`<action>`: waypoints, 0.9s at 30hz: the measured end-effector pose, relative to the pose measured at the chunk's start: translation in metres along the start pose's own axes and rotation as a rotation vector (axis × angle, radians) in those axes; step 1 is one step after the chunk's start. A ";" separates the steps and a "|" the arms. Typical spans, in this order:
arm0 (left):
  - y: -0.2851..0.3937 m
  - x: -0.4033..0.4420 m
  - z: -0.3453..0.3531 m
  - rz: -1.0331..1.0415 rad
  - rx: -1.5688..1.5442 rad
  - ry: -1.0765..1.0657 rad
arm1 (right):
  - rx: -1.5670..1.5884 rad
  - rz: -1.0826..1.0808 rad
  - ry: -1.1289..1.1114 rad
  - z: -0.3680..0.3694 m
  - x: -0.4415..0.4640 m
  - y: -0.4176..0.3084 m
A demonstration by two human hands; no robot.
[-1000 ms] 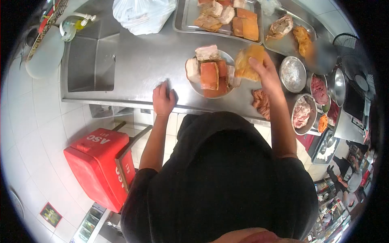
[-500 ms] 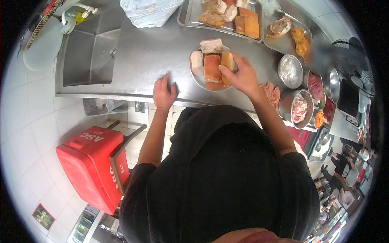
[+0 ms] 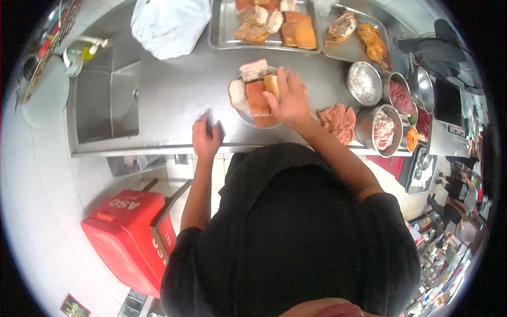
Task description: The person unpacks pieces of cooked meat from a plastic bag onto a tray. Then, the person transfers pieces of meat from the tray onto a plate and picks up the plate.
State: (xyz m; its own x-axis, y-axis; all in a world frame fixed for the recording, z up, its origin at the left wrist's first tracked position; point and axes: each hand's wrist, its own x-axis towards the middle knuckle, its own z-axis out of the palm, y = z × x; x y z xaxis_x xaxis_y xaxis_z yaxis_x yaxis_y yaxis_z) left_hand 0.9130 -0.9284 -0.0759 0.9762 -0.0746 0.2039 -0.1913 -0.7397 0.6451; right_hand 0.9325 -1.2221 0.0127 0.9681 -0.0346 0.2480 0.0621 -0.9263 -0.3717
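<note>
My right hand (image 3: pixel 291 100) lies over the right side of a round metal bowl (image 3: pixel 244 115), its fingers on a yellowish-brown piece of meat (image 3: pixel 271 84). In the same bowl are a reddish-brown block of meat (image 3: pixel 257 99), a pale block (image 3: pixel 237 94) on the left and another pale one (image 3: pixel 254 69) at the back. The hand hides the bowl's right part. My left hand (image 3: pixel 206 137) rests at the counter's front edge, fingers apart, holding nothing. Pinkish-brown meat (image 3: pixel 337 123) lies on the counter right of my right hand.
Two trays of meat (image 3: pixel 264 46) (image 3: pixel 364 39) stand at the back, beside a white plastic bag (image 3: pixel 170 26). Metal bowls (image 3: pixel 364 83) (image 3: pixel 364 127) crowd the right. A sink (image 3: pixel 105 100) is at the left, a red box (image 3: pixel 124 227) below it. People are far right.
My right hand has carried the yellowish-brown piece left into the bowl, and its fingers now lie flatter over it. My left hand stays at the counter edge. The camera view has shifted.
</note>
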 end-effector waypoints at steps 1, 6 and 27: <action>0.001 0.000 -0.001 -0.002 -0.006 -0.012 | -0.019 0.028 -0.045 0.007 0.002 0.004; -0.002 0.001 -0.001 0.075 0.035 0.000 | -0.005 0.146 -0.290 -0.002 0.019 0.008; 0.003 0.013 0.005 0.052 0.084 0.024 | -0.008 0.270 0.086 0.066 0.181 0.184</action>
State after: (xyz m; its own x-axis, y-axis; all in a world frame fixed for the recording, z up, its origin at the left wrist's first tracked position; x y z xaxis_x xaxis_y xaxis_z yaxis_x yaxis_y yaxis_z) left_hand 0.9251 -0.9346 -0.0750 0.9623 -0.0989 0.2535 -0.2311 -0.7886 0.5698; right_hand 1.1353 -1.3739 -0.0703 0.9250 -0.3121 0.2166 -0.1975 -0.8821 -0.4276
